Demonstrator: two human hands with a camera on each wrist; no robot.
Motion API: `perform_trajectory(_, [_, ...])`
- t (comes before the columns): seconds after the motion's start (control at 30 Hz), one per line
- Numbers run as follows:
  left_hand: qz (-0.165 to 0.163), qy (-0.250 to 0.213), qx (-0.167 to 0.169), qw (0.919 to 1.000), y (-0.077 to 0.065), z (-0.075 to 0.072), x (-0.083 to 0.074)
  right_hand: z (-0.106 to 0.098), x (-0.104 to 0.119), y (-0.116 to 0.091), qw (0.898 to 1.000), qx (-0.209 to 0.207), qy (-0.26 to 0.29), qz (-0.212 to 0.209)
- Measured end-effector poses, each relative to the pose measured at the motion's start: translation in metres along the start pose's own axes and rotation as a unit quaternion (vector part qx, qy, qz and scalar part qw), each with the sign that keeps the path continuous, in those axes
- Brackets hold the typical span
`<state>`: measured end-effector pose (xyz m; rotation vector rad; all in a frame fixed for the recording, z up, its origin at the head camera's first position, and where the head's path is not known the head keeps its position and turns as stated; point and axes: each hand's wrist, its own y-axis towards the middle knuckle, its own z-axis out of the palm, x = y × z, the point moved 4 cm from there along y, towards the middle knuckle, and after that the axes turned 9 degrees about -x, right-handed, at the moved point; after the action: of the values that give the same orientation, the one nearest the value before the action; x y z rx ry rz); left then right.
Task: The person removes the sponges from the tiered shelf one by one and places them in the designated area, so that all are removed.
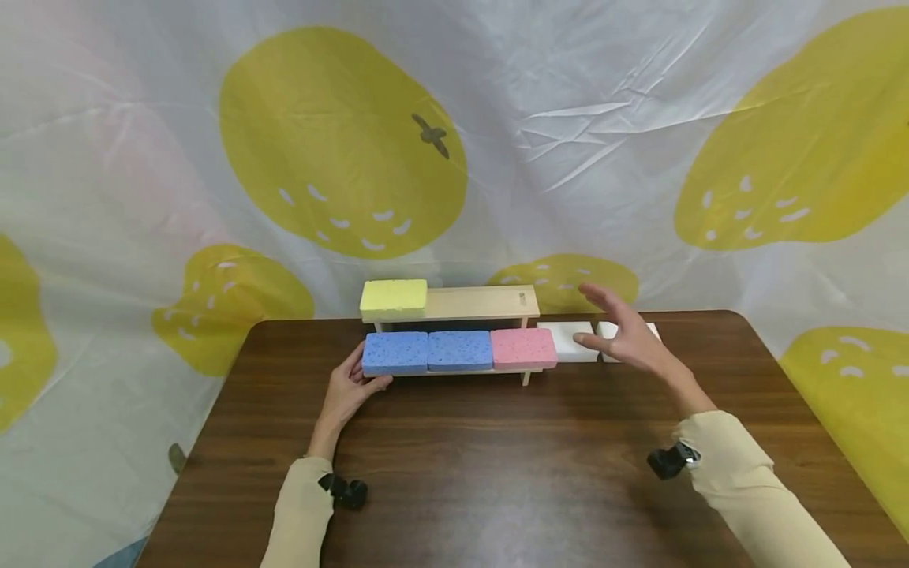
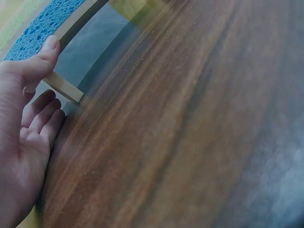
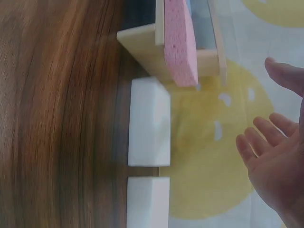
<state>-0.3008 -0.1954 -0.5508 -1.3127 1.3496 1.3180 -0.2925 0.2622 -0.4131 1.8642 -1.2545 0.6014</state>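
Note:
My left hand (image 1: pixel 348 390) grips the left end of a two-tier wooden shelf (image 1: pixel 476 302). In the left wrist view its thumb (image 2: pixel 50 45) lies along the lower tier's front edge, with the other fingers curled near the leg (image 2: pixel 66 88). That lower tier carries two blue sponges (image 1: pixel 395 353) and a pink sponge (image 1: pixel 524 349), which juts slightly past its right end. A yellow sponge (image 1: pixel 394 297) lies at the left of the upper tier. Fingers spread and holding nothing, my right hand (image 1: pixel 628 339) hovers over two white blocks (image 3: pixel 148 123) right of the shelf.
The shelf and the white blocks stand near the back edge of a dark wood table (image 1: pixel 461 473). Close behind hangs a pale curtain (image 1: pixel 533 158) with large yellow fruit prints. Each sleeve carries a small black camera (image 1: pixel 348 491) at the wrist.

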Motion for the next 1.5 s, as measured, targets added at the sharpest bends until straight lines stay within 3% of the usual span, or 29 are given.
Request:
perform_trajectory(0.2, [0.002, 0.008, -0.007, 0.9999, 0.002, -0.001, 0.001, 0.02, 0.004, 0.008, 0.999, 0.01, 0.046, 0.001])
perform_trajectory(0.43, [-0.001, 0.011, -0.007, 0.9999, 0.003, -0.002, 0.003, 0.041, 0.018, 0.021, 0.999, 0.03, 0.025, -0.005])
perform_trajectory(0.9, [0.0, 0.02, -0.008, 0.9998, 0.006, 0.002, 0.003, 0.079, 0.045, 0.036, 0.997, 0.055, 0.044, -0.014])
perform_trajectory(1.27, [0.007, 0.012, -0.017, 0.9998, 0.005, -0.002, 0.004, 0.111, 0.064, 0.046, 0.995, 0.081, 0.05, 0.012])
perform_trajectory(1.5, [0.008, 0.008, -0.01, 0.9999, 0.005, -0.002, 0.002, 0.129, 0.074, 0.053, 0.996, 0.081, 0.033, -0.009])
